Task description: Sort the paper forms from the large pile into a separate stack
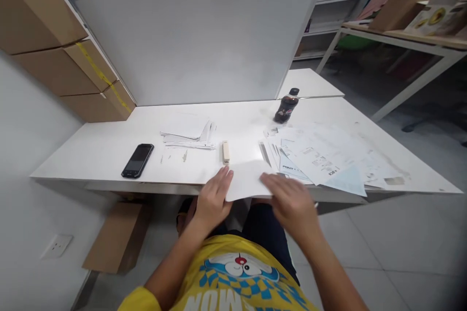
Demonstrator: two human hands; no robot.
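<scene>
black phone (137, 161) lies at your left; paper stack (188, 138) next. your left hand (213, 199), fingers together, touches the left edge of the white sheet (246, 181), near the beige block (225, 151). sheet overhangs the front edge of the table (91, 155). your right hand (292, 199), blurred, lies over its right side, fingers together; cannot tell whether either clamps it. farther back, bottle (286, 107); then printed papers (321, 153).

1 head-worn camera, looking forward and down, near desk (95, 153)
</scene>
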